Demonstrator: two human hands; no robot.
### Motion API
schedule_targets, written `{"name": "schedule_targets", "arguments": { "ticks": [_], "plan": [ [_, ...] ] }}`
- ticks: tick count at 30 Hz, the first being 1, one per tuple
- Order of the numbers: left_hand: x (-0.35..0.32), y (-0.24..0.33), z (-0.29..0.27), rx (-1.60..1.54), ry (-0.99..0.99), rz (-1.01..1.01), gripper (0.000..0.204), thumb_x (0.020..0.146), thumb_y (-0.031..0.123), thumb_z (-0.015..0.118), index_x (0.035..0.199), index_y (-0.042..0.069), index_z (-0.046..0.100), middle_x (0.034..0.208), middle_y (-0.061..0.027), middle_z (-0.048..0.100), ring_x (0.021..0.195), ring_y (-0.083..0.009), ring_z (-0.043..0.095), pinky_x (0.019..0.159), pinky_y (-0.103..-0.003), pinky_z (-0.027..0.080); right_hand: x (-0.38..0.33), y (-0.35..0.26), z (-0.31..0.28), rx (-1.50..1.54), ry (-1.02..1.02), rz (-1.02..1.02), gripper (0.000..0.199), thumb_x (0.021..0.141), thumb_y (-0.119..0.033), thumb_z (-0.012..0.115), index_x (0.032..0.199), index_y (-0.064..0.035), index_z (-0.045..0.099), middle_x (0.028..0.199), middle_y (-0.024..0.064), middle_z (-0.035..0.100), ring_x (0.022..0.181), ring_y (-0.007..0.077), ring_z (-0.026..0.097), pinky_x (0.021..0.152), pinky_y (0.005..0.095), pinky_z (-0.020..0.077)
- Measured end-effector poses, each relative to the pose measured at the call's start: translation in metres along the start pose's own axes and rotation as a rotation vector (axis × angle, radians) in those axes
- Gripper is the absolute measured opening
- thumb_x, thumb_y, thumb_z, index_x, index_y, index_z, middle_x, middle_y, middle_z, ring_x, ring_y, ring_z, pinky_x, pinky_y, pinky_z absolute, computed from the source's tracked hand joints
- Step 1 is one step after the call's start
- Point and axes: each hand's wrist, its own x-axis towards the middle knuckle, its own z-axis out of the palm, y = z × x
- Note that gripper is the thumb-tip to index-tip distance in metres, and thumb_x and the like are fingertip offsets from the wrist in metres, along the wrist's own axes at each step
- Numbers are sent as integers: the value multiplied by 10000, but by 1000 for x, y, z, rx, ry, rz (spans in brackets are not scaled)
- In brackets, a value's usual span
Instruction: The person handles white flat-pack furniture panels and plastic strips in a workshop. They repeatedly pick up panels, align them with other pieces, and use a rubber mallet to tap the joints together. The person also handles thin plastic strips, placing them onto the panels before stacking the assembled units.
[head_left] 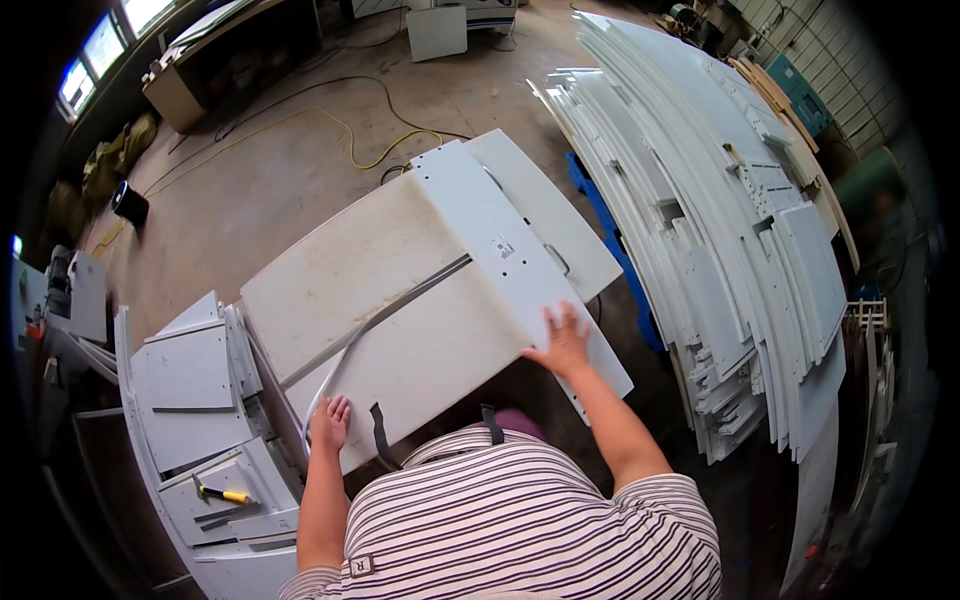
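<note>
A long white panel (497,243) with small holes and a printed label lies across the right part of a pale worktable (420,345). My right hand (564,345) is open on the panel's near end, its fingers spread and the thumb at the left edge. My left hand (330,422) is by the table's near left edge, fingers stretched out next to a thin grey-white strip (338,364). The strip runs from a dark slot in the table and curves down past that hand. My left thumb is hidden, and no grip on the strip shows.
Another white board (560,215) with cut-out handles lies under the panel's far right side. Tall stacks of white panels (690,220) stand at the right on a blue pallet (625,270). More panels (195,370) and a yellow-handled hammer (222,492) are at the left. A yellow cable (350,140) crosses the floor.
</note>
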Motion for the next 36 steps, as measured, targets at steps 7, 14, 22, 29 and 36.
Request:
{"name": "schedule_targets", "arguments": {
  "ticks": [7, 14, 22, 29, 36],
  "plan": [
    [34, 42, 49, -523, -13, 193, 722, 875, 469, 585, 1388, 41, 310, 1475, -104, 270, 1362, -221, 252, 1087, -386, 269, 52, -32, 42, -123, 83, -127, 767, 844, -282, 612, 1465, -326, 165, 1548, -5, 68, 1430, 258, 61, 997, 748, 100],
    [20, 124, 84, -477, -232, 593, 273, 966, 282, 479, 1137, 81, 550, 1168, -95, 593, 1096, -227, 553, 984, -373, 412, 63, -18, 34, -86, 82, -174, 661, 892, -313, 540, 1456, -339, 197, 1545, -45, 84, 1425, 233, 90, 1006, 744, 90],
    [-16, 162, 81, 16, -315, 825, 274, 997, 252, 408, 1184, 68, 488, 1241, -118, 555, 1174, -244, 519, 1015, -370, 412, 59, -15, 52, -80, 202, -120, 565, 926, -263, 446, 1448, -334, 243, 1536, -46, 167, 1415, 232, 145, 1010, 736, 100],
    [-54, 187, 131, -37, -396, 775, 268, 995, 233, 428, 1142, 23, 505, 1054, -95, 587, 993, -210, 568, 953, -341, 452, 52, -18, 41, 7, 105, -45, 559, 897, -158, 414, 1422, -323, 316, 1521, -52, 228, 1411, 214, 185, 1034, 717, 76],
    [-200, 151, 303, 283, -914, 897, 237, 1006, 235, 402, 1035, 48, 544, 682, -35, 502, 636, -136, 501, 713, -369, 514, 116, -24, -58, 923, 285, -99, 581, 829, -132, 621, 1363, -70, 402, 1450, 152, 321, 1364, 301, 268, 1079, 475, 280]
  ]
}}
